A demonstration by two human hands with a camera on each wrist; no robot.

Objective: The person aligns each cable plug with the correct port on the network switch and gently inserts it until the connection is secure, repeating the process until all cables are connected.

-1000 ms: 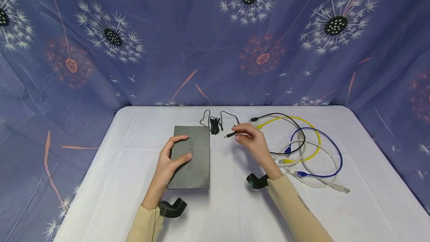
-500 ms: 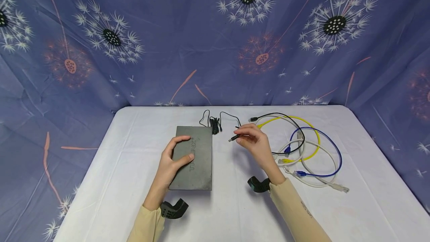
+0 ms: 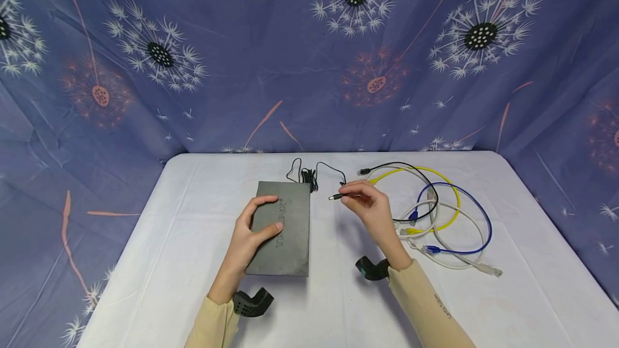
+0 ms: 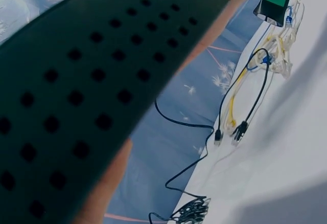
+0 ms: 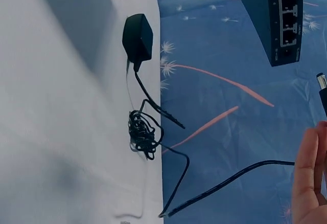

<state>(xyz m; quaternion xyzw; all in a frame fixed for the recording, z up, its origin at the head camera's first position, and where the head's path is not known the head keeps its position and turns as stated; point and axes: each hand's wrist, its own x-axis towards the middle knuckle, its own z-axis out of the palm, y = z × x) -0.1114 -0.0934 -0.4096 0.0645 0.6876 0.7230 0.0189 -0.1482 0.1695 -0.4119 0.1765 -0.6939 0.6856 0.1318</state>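
Observation:
In the head view my left hand (image 3: 244,243) grips a dark grey network switch (image 3: 295,254) by its left side, thumb and a finger over the lettered top. The left wrist view is mostly filled by the switch's perforated face (image 4: 97,96). Held above the table, my right hand (image 3: 372,211) pinches a black barrel plug (image 3: 335,197) whose metal tip points left toward the switch, a small gap apart. The right wrist view has the plug (image 5: 322,86) below the switch's port side (image 5: 287,19), where several network sockets and a small round hole show.
The plug's cord runs back to a tied black bundle (image 5: 143,134) and a power adapter (image 5: 138,37), which the switch hides in the head view. On the right of the white table (image 3: 193,203) lie looped network cables: blue (image 3: 489,219), yellow (image 3: 454,187), black (image 3: 437,197) and pale ones.
The switch and my left hand have shifted a little to the right. My right hand moved slightly right, then lowered a touch; the plug has turned from slanting to nearly level.

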